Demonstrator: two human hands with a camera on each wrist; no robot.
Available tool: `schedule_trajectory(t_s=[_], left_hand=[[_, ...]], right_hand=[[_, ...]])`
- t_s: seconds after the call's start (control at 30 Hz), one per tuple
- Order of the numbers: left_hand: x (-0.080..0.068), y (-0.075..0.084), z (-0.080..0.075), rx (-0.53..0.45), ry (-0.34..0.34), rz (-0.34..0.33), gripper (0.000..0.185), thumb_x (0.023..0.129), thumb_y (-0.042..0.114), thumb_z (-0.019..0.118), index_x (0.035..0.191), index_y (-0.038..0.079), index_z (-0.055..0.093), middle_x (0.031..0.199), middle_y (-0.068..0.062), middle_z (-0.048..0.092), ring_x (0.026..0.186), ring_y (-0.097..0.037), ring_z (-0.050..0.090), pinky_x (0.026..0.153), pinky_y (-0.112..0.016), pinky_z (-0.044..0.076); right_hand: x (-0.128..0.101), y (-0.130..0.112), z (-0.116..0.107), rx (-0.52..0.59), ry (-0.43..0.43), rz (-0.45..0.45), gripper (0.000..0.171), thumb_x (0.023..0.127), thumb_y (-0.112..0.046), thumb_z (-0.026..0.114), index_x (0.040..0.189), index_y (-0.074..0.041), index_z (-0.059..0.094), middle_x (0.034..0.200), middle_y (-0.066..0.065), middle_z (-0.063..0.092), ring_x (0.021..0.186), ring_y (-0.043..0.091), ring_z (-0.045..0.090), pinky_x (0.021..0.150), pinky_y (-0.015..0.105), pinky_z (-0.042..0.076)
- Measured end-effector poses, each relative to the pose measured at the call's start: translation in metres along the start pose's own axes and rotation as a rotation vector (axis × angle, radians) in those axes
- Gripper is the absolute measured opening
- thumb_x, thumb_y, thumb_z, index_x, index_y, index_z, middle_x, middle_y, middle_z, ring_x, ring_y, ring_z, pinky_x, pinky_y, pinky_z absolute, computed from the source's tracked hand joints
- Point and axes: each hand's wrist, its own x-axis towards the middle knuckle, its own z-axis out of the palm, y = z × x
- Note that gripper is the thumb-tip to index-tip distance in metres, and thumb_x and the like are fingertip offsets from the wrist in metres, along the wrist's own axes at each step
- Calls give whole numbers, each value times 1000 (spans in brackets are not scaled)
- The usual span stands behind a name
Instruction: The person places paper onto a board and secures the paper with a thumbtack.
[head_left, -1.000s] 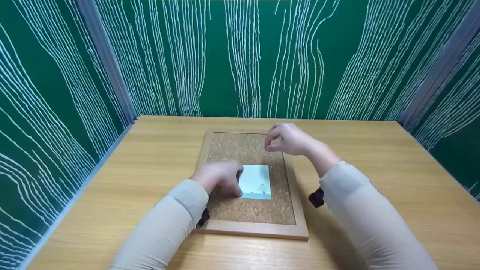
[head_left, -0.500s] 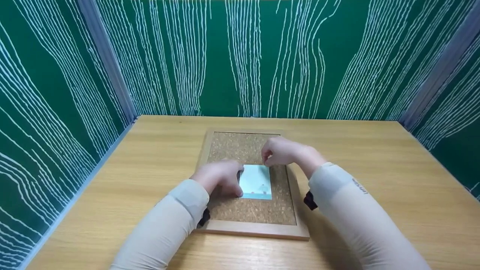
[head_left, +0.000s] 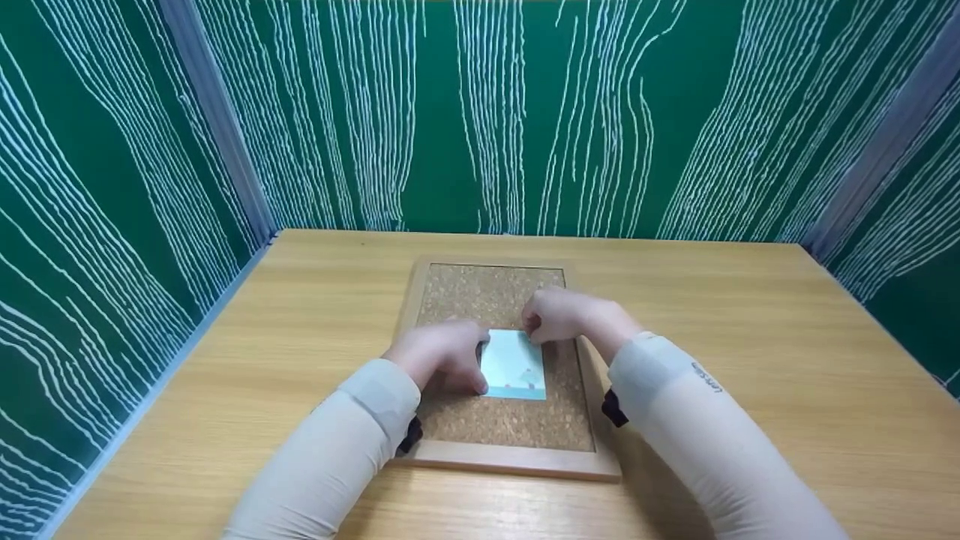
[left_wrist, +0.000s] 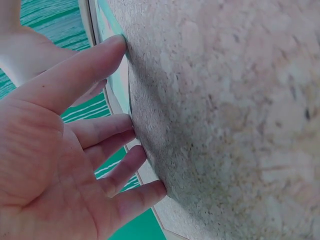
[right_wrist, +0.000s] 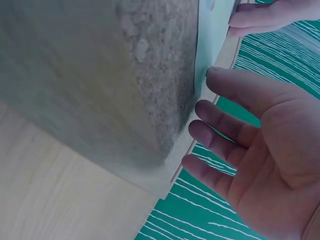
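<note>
A cork board in a wooden frame lies flat on the table. A small pale blue card lies on the cork. My left hand rests on the card's left edge, and the left wrist view shows its fingers straight against the cork. My right hand touches the card's top right corner. In the right wrist view its fingers are stretched out, tips on the cork, thumb at the card. No pin shows in either hand.
Green walls with white wavy lines close in the table at the back and on both sides. Bare wooden tabletop lies to the left and right of the board.
My right hand has come down and toward me from above the board's top right to the card's top right corner. The left hand and card have stayed put.
</note>
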Motion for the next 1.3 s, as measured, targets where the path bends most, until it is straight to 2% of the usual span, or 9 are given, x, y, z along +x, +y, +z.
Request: schedule_trajectory(t_s=[0.27, 0.43, 0.63, 0.87, 1.3], left_hand=[[1, -1, 1, 2, 0, 3, 59, 74, 34, 88, 124, 12, 66, 106, -1, 63, 97, -21, 56, 88, -39, 48], [1, -2, 2, 0, 2, 7, 54, 73, 33, 88, 117, 12, 67, 100, -1, 63, 92, -21, 56, 83, -38, 49], [1, -2, 2, 34, 16, 22, 51, 73, 35, 89, 113, 12, 66, 98, 0, 61, 95, -22, 53, 84, -39, 48], [0, -2, 1, 36, 17, 34, 44, 74, 34, 88, 104, 12, 64, 94, -1, 60, 92, -22, 54, 80, -37, 47], [0, -1, 0, 16, -4, 12, 46, 74, 34, 88, 109, 12, 65, 97, -2, 61, 91, -21, 54, 78, -37, 47]], right_hand=[[3, -1, 2, -4, 10, 3, 11, 92, -9, 71, 101, -14, 76, 92, 0, 68, 84, 21, 59, 77, 37, 51], [3, -1, 4, 7, 15, -11, 10, 92, -10, 72, 100, -14, 77, 91, -1, 68, 83, 20, 59, 75, 35, 50], [3, 2, 5, 5, 25, -49, 10, 93, -8, 71, 99, -12, 79, 89, -1, 70, 78, 17, 60, 74, 35, 53], [3, 3, 5, 25, 12, -17, 11, 98, -12, 67, 100, -13, 78, 83, 0, 67, 73, 18, 59, 69, 33, 49], [5, 2, 5, 59, -3, 54, 18, 102, -14, 60, 110, -11, 77, 89, 1, 68, 80, 20, 61, 74, 36, 49]])
